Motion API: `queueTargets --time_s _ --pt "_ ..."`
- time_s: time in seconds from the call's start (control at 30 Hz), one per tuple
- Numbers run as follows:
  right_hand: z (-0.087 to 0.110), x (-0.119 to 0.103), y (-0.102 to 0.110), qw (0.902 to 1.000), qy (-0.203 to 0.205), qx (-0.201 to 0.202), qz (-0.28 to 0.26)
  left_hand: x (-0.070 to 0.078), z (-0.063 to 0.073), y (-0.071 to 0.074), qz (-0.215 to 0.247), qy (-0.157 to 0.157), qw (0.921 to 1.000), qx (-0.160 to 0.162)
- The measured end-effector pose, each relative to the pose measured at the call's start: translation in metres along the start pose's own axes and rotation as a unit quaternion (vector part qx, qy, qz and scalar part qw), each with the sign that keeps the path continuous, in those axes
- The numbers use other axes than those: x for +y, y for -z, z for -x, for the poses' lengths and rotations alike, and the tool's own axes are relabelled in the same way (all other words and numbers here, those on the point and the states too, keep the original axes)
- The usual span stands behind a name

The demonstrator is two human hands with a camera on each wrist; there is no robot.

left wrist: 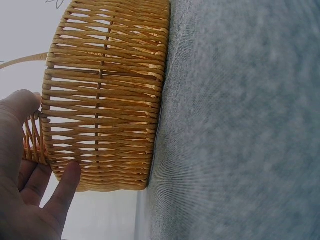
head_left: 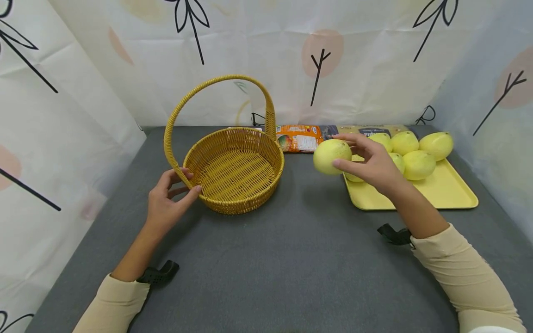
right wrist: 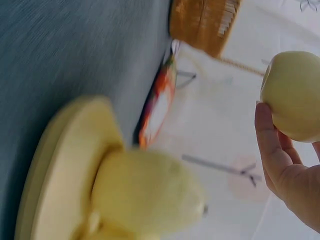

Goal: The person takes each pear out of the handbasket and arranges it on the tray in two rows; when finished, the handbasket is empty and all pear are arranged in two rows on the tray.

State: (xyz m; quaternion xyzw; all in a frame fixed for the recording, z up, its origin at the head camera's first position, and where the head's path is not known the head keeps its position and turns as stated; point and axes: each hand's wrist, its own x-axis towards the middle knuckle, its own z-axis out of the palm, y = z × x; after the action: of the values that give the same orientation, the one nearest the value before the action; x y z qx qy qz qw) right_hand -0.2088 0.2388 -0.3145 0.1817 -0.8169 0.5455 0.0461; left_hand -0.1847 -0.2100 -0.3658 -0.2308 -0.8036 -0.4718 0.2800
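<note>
A round woven basket with a tall arched handle stands on the table at centre left. My left hand grips the foot of the handle at the basket's rim, thumb on the near side. The left wrist view shows this hand against the wicker wall. In my right hand is a pale yellow pear, held by thumb and fingertips above the table, between the basket and a yellow tray. The right wrist view shows the pear raised in the fingers.
Several more pears lie on the tray at the right, partly hidden behind my right hand. An orange packet and other packaging lie along the back edge of the grey table. Patterned white cloth hangs behind and at both sides.
</note>
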Motion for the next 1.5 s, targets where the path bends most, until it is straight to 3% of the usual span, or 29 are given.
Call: queueTargets --time_s 0.2,0.3,0.4,0.53,0.63,0.77,0.87,1.03,1.23,1.5 --pt "0.019 0.006 0.039 0.9964 -0.03 0.068 0.041 0.0 0.0 0.001 0.006 0.008 1.0 0.0" --pt "0.027 0.014 0.062 0.9922 -0.025 0.122 -0.004 0.0 0.0 0.001 0.004 0.008 1.0 -0.001" --pt "0.032 0.023 0.086 0.9813 -0.012 0.177 -0.075 0.0 0.0 0.0 0.001 0.006 1.0 -0.002" --pt "0.036 0.032 0.112 0.9577 -0.01 0.246 -0.15 0.001 0.0 0.0 -0.002 0.016 0.9999 -0.005" --pt "0.04 0.038 0.128 0.9358 -0.035 0.297 -0.186 0.002 0.0 0.0 -0.003 0.018 0.9998 -0.007" --pt "0.045 0.047 0.144 0.9052 -0.113 0.353 -0.207 0.001 0.0 0.001 -0.003 0.012 0.9999 -0.005" --pt "0.047 0.055 0.152 0.8887 -0.166 0.38 -0.196 0.001 -0.001 0.0 -0.005 0.008 0.9999 -0.004" --pt "0.05 0.069 0.16 0.8823 -0.239 0.384 -0.129 -0.001 0.0 0.0 -0.008 0.005 1.0 -0.003" --pt "0.058 0.081 0.168 0.8815 -0.327 0.34 0.012 -0.001 0.0 0.0 -0.005 0.007 1.0 -0.004" --pt "0.061 0.103 0.18 0.8784 -0.373 0.273 0.122 -0.001 -0.001 0.001 -0.004 0.004 1.0 -0.003"
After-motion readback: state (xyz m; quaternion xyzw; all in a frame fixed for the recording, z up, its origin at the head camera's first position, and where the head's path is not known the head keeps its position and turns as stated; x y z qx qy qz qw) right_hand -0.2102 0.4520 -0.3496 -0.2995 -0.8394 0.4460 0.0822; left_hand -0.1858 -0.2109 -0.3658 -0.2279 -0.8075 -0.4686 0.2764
